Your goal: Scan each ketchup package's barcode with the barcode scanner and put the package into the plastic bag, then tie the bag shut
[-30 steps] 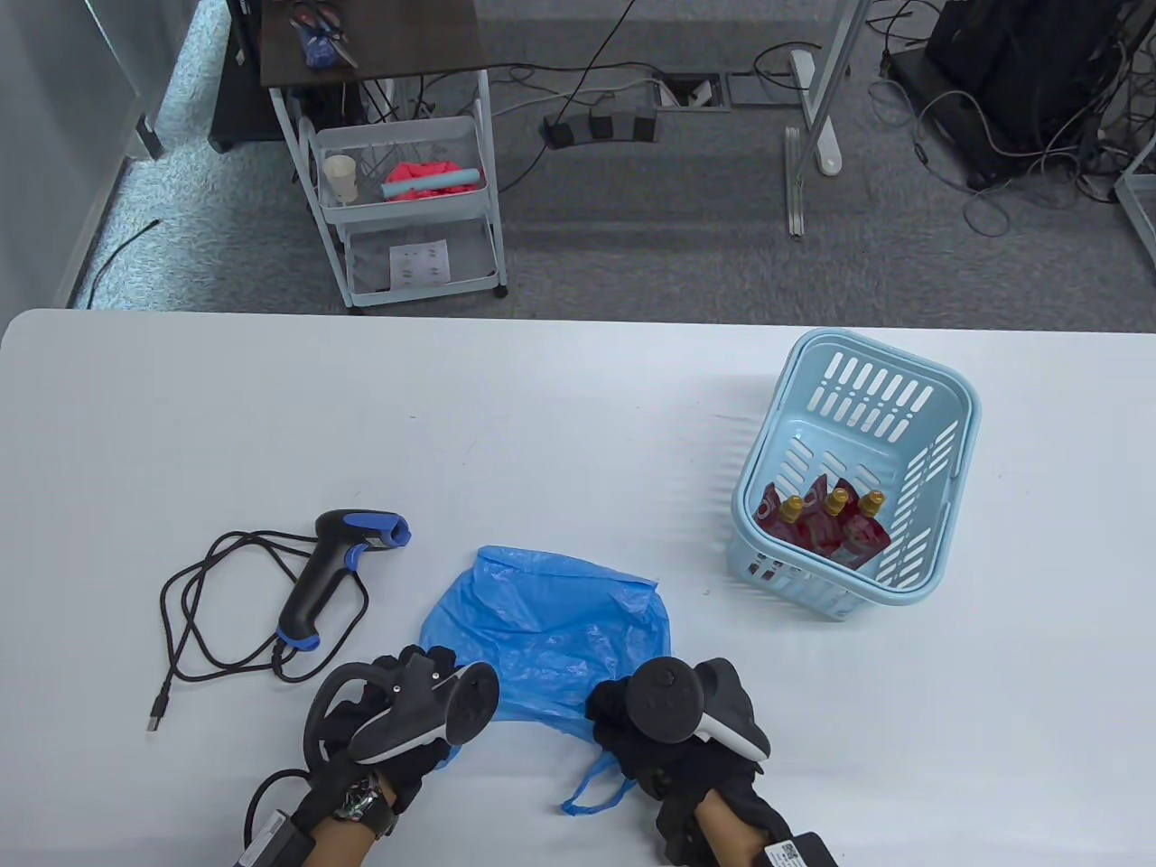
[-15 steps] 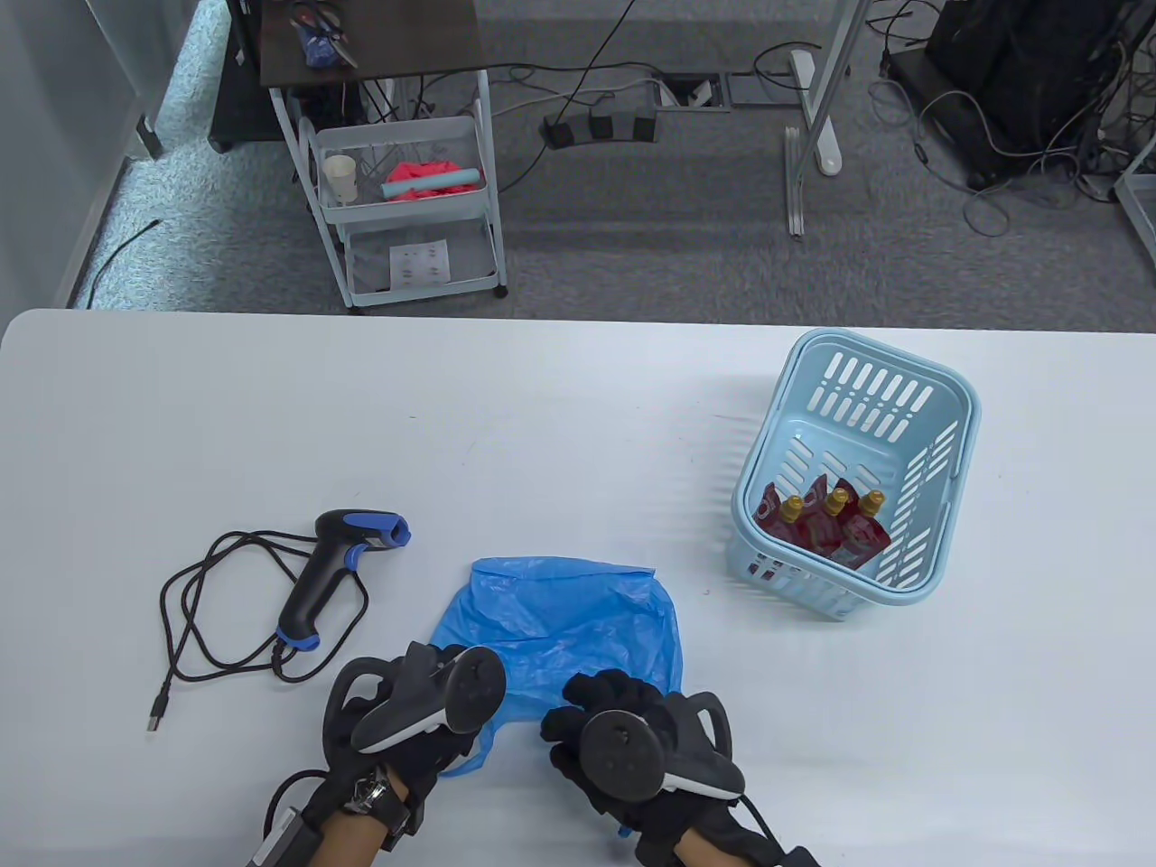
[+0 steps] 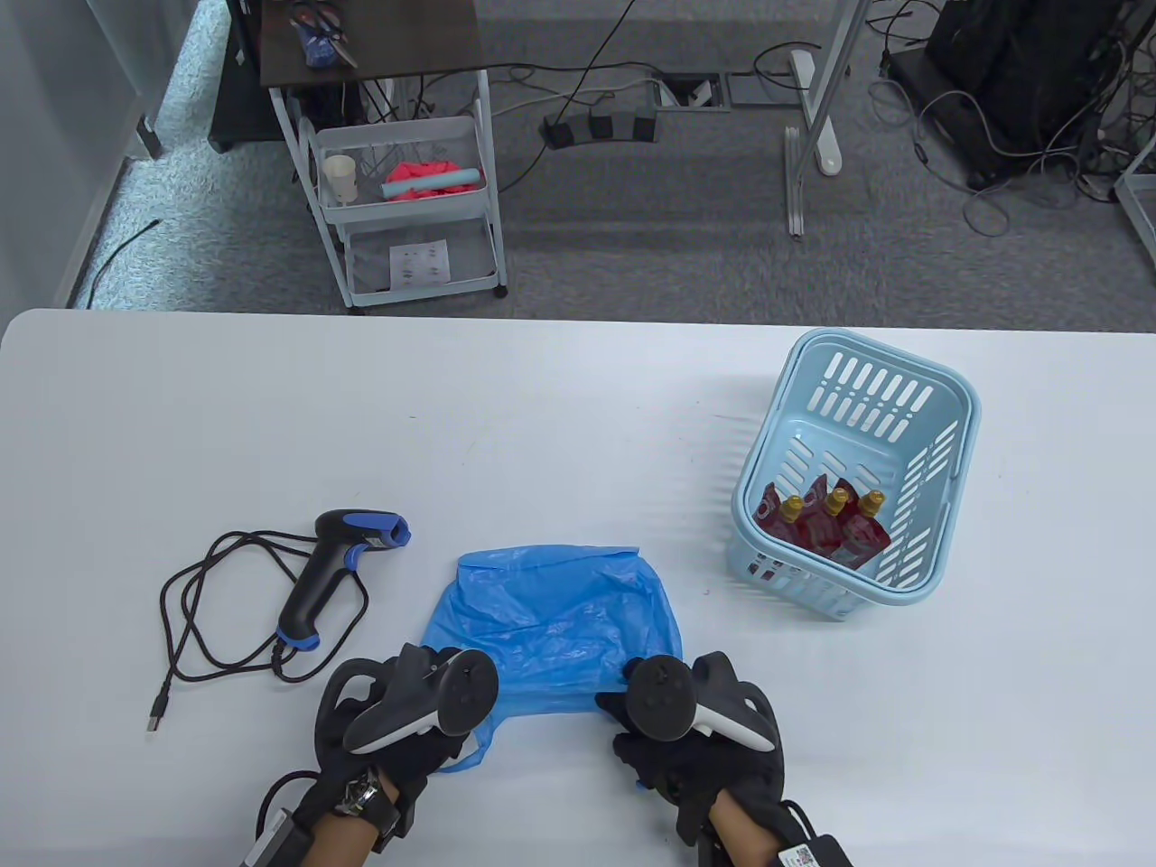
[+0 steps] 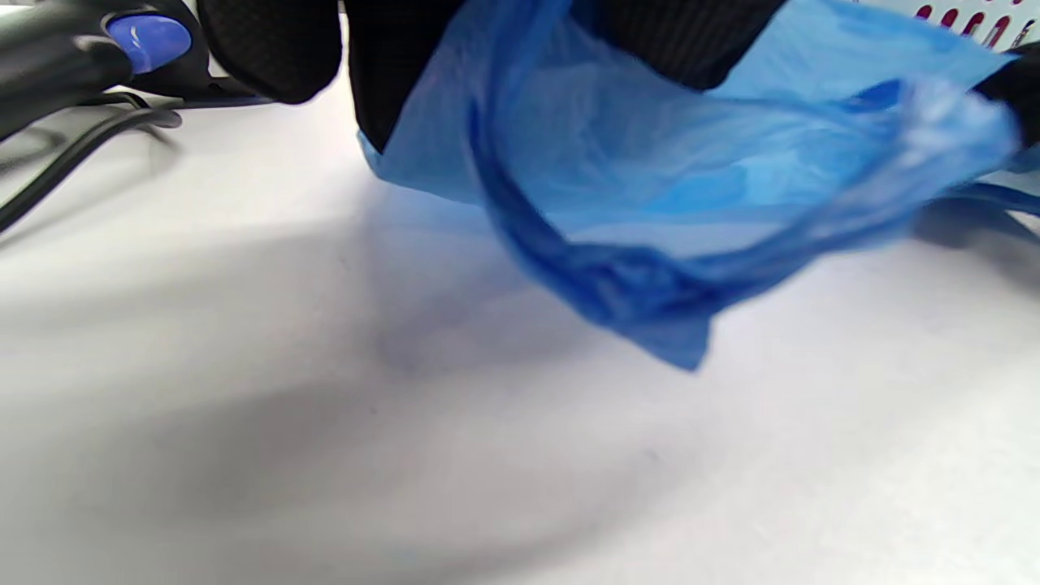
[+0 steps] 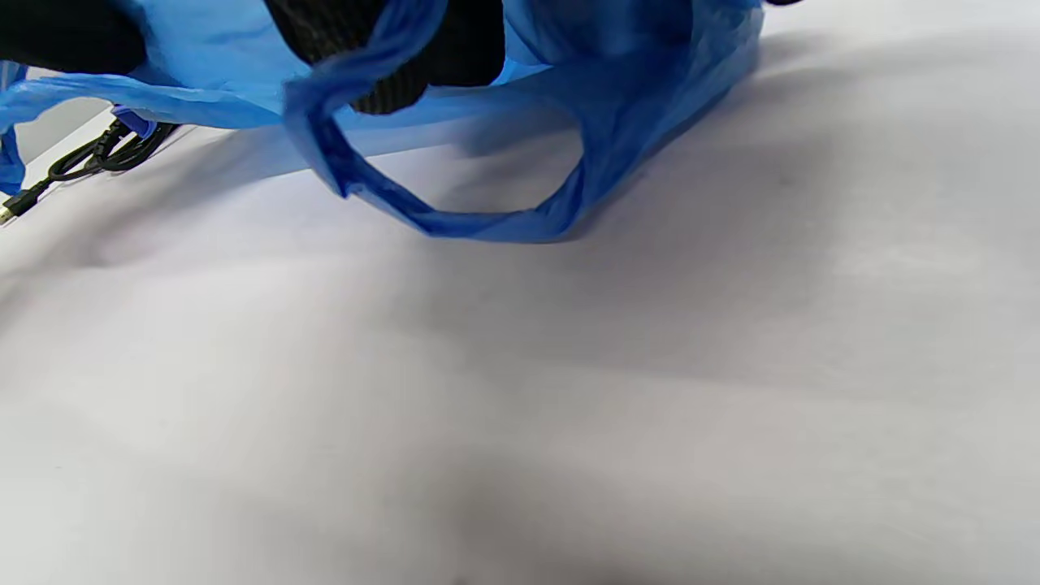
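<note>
A blue plastic bag (image 3: 560,623) lies on the white table (image 3: 542,424), held at its near edge by both hands. My left hand (image 3: 411,713) grips the bag's left rim and handle (image 4: 601,284). My right hand (image 3: 668,722) grips the right rim; its handle loop (image 5: 455,211) hangs under the fingers (image 5: 390,49). The black and blue barcode scanner (image 3: 330,569) lies left of the bag with its cable (image 3: 199,614) coiled beside it. Three red ketchup packages (image 3: 826,528) with gold caps stand in the light blue basket (image 3: 939,424) at the right.
The scanner's handle end (image 4: 138,41) is close to my left hand in the left wrist view. Beyond the table's far edge stand a white trolley (image 3: 406,208) and floor cables.
My right hand moved left along the bag's near edge, then back right and up, spreading the rim. The bag shifted and widened between the hands. My left hand barely moved.
</note>
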Demonstrator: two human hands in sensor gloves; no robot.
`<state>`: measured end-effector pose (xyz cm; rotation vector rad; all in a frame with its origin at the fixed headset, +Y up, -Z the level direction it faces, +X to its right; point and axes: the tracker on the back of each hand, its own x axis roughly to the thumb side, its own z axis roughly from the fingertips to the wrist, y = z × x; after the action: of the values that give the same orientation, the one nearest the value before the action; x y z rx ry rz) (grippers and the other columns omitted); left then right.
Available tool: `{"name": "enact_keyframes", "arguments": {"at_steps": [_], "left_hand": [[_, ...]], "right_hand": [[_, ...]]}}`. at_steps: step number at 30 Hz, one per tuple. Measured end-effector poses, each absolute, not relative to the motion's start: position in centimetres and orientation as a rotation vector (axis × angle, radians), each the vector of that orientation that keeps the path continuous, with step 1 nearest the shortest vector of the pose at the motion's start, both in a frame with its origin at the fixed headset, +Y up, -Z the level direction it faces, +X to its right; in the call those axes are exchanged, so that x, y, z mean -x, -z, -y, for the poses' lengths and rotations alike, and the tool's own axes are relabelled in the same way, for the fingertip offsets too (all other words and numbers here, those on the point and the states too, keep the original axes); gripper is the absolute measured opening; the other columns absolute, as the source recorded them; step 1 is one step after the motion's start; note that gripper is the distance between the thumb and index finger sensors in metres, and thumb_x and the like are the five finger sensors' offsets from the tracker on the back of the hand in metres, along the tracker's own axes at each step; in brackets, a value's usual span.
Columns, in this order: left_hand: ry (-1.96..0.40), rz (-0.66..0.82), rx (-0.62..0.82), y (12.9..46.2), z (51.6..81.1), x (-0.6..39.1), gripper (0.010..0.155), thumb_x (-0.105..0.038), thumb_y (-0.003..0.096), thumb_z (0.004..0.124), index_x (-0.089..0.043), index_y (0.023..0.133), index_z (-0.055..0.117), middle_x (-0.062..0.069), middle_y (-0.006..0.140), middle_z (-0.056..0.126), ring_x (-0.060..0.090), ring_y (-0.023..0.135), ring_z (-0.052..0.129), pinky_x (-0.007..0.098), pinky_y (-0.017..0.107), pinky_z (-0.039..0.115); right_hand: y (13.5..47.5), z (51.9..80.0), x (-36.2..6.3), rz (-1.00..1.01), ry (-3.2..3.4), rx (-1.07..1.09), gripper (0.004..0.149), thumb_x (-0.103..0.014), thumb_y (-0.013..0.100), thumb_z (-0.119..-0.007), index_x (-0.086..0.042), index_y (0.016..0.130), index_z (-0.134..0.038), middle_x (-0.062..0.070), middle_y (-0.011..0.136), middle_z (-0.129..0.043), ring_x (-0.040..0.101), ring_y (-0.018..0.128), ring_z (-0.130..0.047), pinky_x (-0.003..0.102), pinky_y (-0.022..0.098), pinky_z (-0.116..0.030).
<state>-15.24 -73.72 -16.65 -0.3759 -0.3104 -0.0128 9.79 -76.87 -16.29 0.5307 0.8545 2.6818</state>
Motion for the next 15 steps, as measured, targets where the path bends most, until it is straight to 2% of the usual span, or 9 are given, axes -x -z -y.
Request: {"name": "enact_keyframes", "arguments": {"at_steps": [9,13,15], "left_hand": [[0.062,0.283,0.380,16.8,73.9,15.5,0.040,-0.042,0.0499,0.071,-0.033,0.088,0.081,-0.003,0.101,0.079,0.033,0.090,0.088,0.053,0.067,0.073],[0.023,0.283,0.395,16.8,74.2,16.1,0.042,-0.044,0.0499,0.071,-0.033,0.089,0.081,-0.002,0.102,0.078,0.034,0.090,0.087,0.053,0.067,0.073],[-0.002,0.291,0.393,16.7,74.0,16.3,0.048,-0.048,0.0484,0.072,-0.033,0.094,0.077,-0.001,0.104,0.076,0.033,0.092,0.086,0.053,0.068,0.073]], "right_hand": [[16.7,76.2,-11.1,-0.856,-2.775,-0.500,0.054,-0.023,0.058,-0.065,-0.018,0.111,-0.053,0.016,0.119,-0.028,0.049,0.106,-0.025,0.067,0.075,-0.028],[17.0,76.1,-11.4,-0.714,-2.806,-0.498,0.050,-0.019,0.057,-0.065,-0.015,0.107,-0.059,0.017,0.116,-0.048,0.049,0.102,-0.046,0.064,0.074,-0.041],[17.1,75.9,-11.4,-0.627,-2.757,-0.480,0.048,-0.019,0.056,-0.068,-0.014,0.104,-0.064,0.017,0.112,-0.057,0.048,0.100,-0.053,0.063,0.073,-0.046]]}}
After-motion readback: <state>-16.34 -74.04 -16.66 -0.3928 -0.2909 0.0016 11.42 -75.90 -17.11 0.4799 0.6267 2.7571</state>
